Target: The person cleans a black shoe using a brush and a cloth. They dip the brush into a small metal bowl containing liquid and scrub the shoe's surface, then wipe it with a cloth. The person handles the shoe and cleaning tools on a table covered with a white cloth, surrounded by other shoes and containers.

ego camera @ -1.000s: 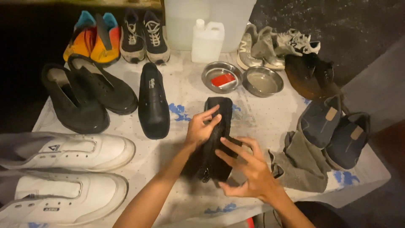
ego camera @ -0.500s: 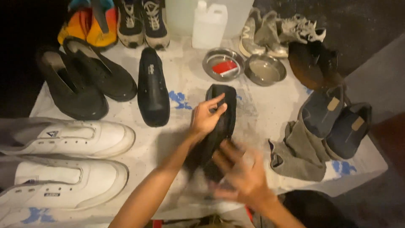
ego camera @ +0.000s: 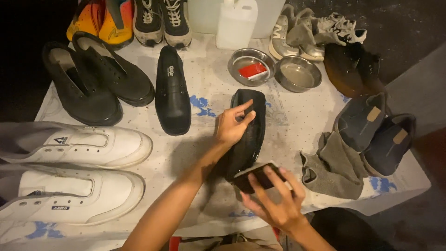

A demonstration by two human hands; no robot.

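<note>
A glossy black shoe (ego camera: 246, 135) is lying in front of two steel bowls (ego camera: 251, 66), its long axis running from the person toward them, toe pointing away; the left hand (ego camera: 232, 124) is gripping its upper, fingers curled over it; the right hand (ego camera: 274, 202) is grasping a dark brush (ego camera: 258, 175) against its heel; one matching black shoe (ego camera: 172, 90) is lying left of the bowls.
</note>
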